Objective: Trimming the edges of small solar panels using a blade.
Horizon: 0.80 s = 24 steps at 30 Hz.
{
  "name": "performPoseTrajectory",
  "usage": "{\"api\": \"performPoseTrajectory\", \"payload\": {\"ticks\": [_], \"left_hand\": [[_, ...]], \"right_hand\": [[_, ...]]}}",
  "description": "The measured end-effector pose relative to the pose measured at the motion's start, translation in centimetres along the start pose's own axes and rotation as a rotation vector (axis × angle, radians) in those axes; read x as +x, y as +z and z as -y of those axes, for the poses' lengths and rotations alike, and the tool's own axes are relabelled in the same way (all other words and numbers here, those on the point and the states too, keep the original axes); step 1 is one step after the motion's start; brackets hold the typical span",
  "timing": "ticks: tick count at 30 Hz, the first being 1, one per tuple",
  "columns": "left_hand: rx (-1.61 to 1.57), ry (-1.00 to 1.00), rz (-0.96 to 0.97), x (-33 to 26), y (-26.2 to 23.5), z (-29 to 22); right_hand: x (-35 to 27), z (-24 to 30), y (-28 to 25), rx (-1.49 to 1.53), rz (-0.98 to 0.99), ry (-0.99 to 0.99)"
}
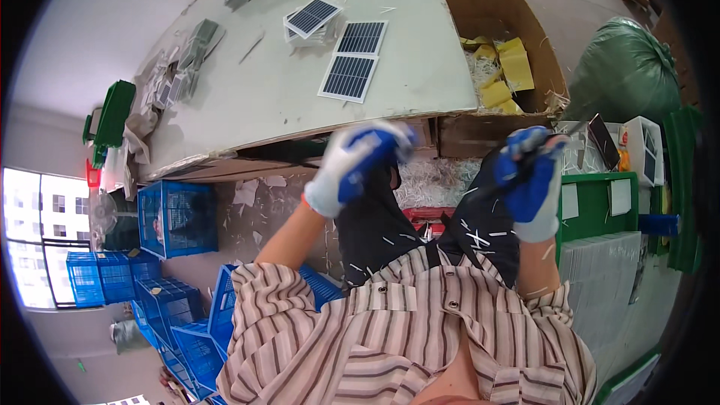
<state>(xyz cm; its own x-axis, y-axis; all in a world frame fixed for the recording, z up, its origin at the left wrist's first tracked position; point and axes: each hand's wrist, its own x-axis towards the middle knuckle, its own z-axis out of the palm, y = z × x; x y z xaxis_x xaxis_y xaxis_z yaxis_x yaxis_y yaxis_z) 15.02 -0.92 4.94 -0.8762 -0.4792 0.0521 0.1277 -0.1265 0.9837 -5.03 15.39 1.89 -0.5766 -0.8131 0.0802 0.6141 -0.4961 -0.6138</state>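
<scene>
Right hand [531,180] curls closed round a dark tool [531,159]; its long axis slants lower left to upper right, tip unclear; left hand [364,156] is part-curled, blurred, its hold untellable; the step seems trimming, next calling for a panel [349,77] from the table [262,97] ahead.

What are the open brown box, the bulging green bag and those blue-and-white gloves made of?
The open brown box looks like matte cardboard: plain walls, ragged edges. The bulging green bag seems thin, glossy plastic: it shines and wrinkles. The gloves seem matte white fabric, hugging the wrists; the blue patches may be rubber coating.
</scene>
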Motion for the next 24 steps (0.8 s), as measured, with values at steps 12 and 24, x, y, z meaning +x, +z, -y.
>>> {"api": "performPoseTrajectory", "payload": {"ticks": [12, 24], "left_hand": [[1.389, 0.206, -0.389, 2.9, -4.0, 3.2], [1.371, 0.394, -0.338, 11.4, 3.5, 5.6]], "right_hand": [[-9.5, -6.2, -10.9, -0.267, -0.186, 0.706], [4.7, -7.4, -8.0, -0.462, -0.183, 0.186]]}}
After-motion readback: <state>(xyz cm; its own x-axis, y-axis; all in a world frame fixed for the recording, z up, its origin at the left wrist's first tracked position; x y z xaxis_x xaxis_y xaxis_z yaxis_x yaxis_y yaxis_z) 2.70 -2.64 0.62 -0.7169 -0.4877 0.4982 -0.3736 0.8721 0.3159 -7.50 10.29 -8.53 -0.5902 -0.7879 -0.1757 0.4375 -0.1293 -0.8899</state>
